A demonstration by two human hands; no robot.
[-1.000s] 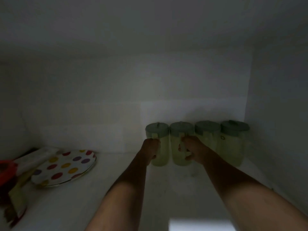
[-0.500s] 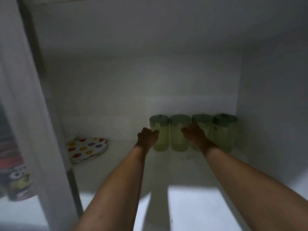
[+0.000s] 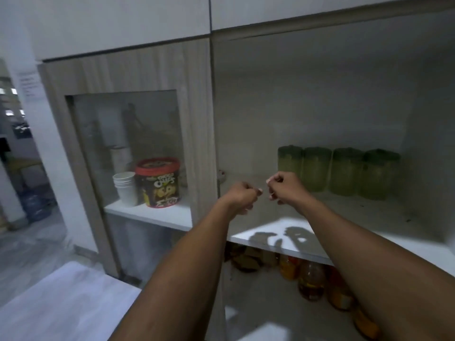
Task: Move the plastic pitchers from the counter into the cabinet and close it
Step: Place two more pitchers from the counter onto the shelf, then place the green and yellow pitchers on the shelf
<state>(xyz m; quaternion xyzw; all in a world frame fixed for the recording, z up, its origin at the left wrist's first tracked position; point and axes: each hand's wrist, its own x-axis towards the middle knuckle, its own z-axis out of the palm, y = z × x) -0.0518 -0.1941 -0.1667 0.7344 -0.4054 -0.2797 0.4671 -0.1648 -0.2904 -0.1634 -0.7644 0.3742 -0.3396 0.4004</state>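
Several green plastic pitchers (image 3: 341, 171) with darker green lids stand in a row at the back right of the white cabinet shelf (image 3: 369, 215). The cabinet's right side stands open and no door of it shows. My left hand (image 3: 242, 196) and my right hand (image 3: 283, 187) hover side by side in front of the shelf's left part, both curled into loose fists with nothing in them. Neither hand touches a pitcher; the right one is nearest the leftmost pitcher.
A shut glass-fronted door (image 3: 128, 148) on the left shows a red-lidded snack tub (image 3: 157, 182) and stacked white cups (image 3: 125, 188). Bottles (image 3: 311, 281) stand on the shelf below. A white counter (image 3: 61, 303) lies at bottom left, a corridor at far left.
Both hands let go of the two left pitchers and drew back out of the cabinet. My view pulled back too, so the cabinet front and left door now show.
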